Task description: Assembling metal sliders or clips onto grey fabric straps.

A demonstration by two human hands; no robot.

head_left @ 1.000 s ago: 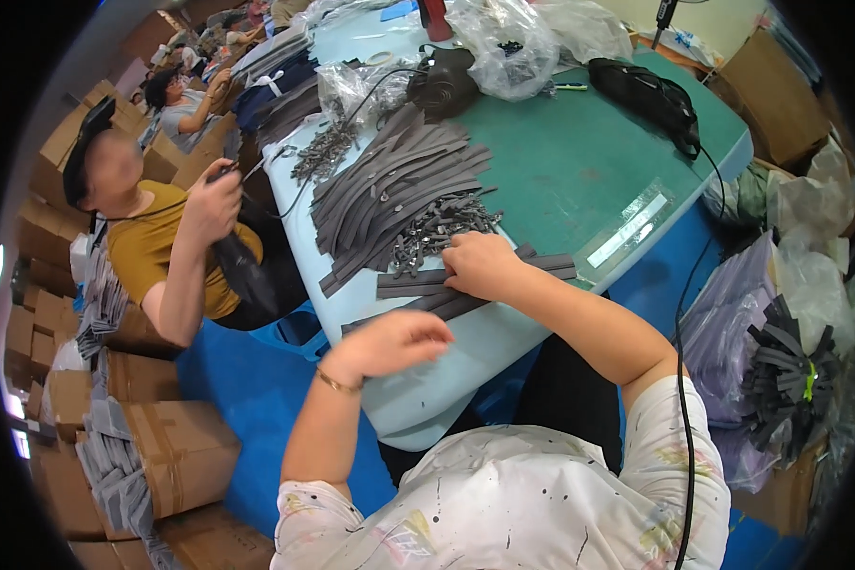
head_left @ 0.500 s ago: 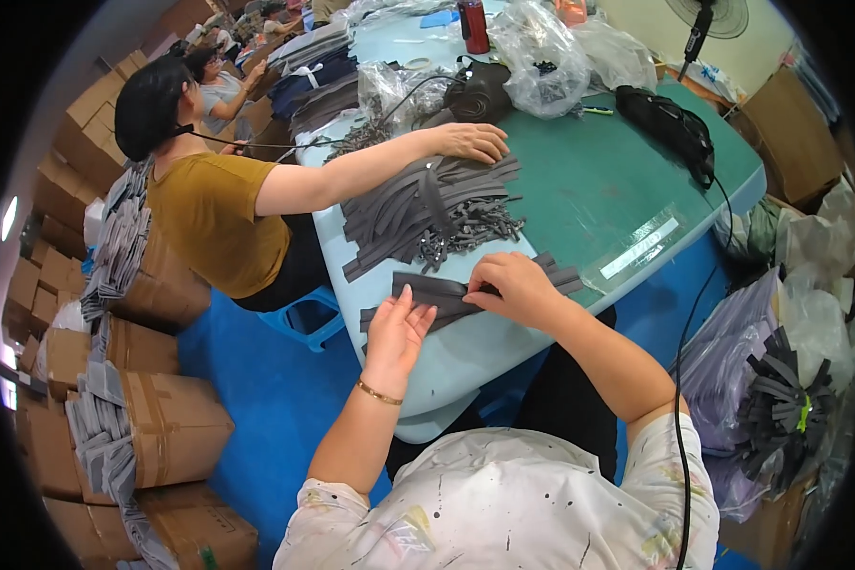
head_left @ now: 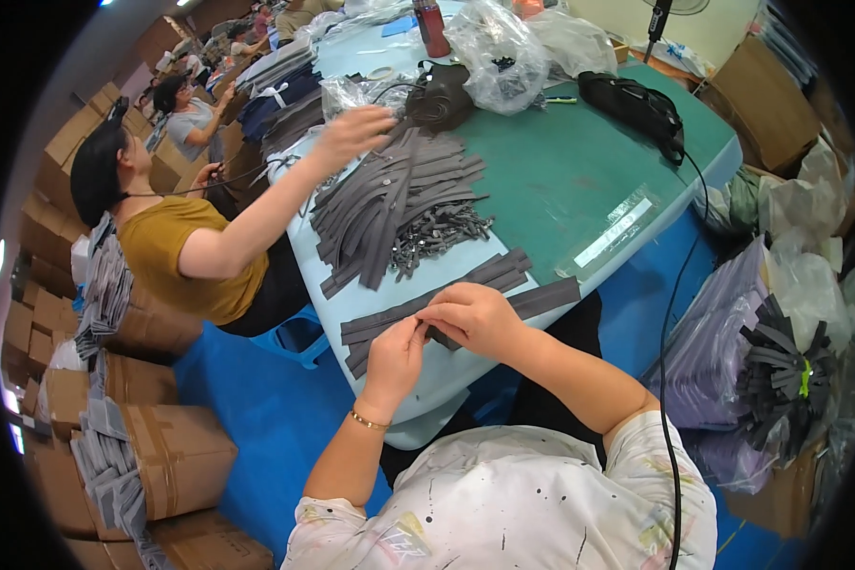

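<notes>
My left hand (head_left: 394, 361) and my right hand (head_left: 473, 321) meet at the fingertips over the near edge of the table, both closed in a pinch. Between them is one end of a dark grey zipper (head_left: 546, 297), whose tape shows again beyond my right wrist; the pinched end is mostly covered by my fingers. Under and behind my hands lie several flat grey zippers (head_left: 484, 275) side by side. Farther off is a heap of loose grey zippers (head_left: 389, 204), their sliders and pulls (head_left: 437, 233) bunched at its right side.
A co-worker's hand (head_left: 356, 133) hovers above the heap from the left. A black pouch (head_left: 632, 109), clear plastic bags (head_left: 499, 57) and a red bottle (head_left: 431, 27) occupy the far table. Cartons (head_left: 176, 451) stand left; bundled strips (head_left: 788, 375) hang right. A black cable (head_left: 670, 408) passes my right arm.
My left hand has turned from palm-up with loose fingers to a pinch against my right fingertips. The co-worker's hand has lifted off the heap and moved left. The view has shifted slightly.
</notes>
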